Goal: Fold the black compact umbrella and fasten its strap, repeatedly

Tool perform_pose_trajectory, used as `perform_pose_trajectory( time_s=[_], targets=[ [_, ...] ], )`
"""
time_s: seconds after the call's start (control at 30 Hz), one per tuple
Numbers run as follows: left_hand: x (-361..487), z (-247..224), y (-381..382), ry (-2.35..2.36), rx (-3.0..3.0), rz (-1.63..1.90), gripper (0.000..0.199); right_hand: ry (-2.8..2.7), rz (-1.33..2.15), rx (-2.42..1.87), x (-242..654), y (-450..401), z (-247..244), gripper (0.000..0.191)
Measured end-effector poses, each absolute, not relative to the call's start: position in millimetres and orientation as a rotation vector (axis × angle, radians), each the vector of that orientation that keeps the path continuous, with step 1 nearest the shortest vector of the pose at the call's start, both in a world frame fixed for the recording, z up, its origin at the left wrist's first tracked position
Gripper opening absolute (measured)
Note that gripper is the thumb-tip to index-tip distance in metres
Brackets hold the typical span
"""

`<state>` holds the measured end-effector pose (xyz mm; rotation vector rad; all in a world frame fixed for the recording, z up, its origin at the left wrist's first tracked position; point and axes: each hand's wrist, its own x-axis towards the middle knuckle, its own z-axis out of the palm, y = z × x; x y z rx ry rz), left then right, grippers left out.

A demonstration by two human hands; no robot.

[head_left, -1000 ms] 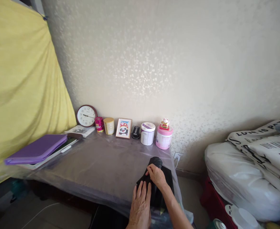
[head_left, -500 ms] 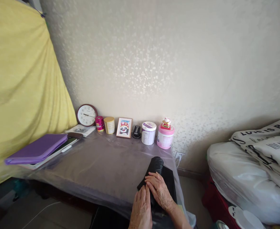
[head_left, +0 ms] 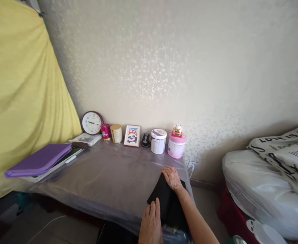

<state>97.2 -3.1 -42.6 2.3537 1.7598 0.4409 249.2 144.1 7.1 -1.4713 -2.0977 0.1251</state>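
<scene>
A black cloth-like piece [head_left: 160, 193], dark and folded in layers, lies on the right front part of the plastic-covered table [head_left: 108, 176]. My left hand [head_left: 151, 220] rests at its near left edge, fingers stretched out and lying on it. At the far end of the cloth is my right hand [head_left: 172, 177], its fingers curled down over the edge. My right palm and fingers hide that end. What lies under the folds I cannot make out.
Along the wall stand a clock [head_left: 92, 122], a pink can [head_left: 105, 131], a yellow-lidded jar [head_left: 116, 133], a panda picture [head_left: 132, 136], a white tub [head_left: 158, 141] and a pink tub [head_left: 176, 145] topped by a cat figurine. Purple folder [head_left: 39, 159] at left; white bag [head_left: 263, 189] at right.
My right hand has moved away from my left hand, forward to the far end of the black cloth. The rolled end seen there earlier is now covered. My left hand stays near the front.
</scene>
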Motion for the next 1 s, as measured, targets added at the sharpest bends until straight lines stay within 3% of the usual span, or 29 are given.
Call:
perform_pose_trajectory(
  time_s=[0.2, 0.4, 0.67, 1.0],
  targets=[
    [96.2, -45.0, -3.0, 1.761, 2.349, 0.456, 0.073, -1.794, -0.11, -1.545, 249.4, 129.0, 10.0, 0.031],
    [95.1, -39.4, -6.0, 1.797, 2.312, 0.407, 0.062, -2.025, 0.025, -1.24, 233.6, 70.3, 1.5, 0.027],
    [98.2, -19.5, -8.2, 1.788, 2.244, 0.304, 0.063, -1.723, -0.134, -1.503, 260.4, 113.2, -13.3, 0.034],
    [94.7, -6.4, -15.1, 1.762, 2.31, 0.24, 0.064, -1.28, 0.43, -1.888, 321.6, 56.3, -12.9, 0.036]
  ],
)
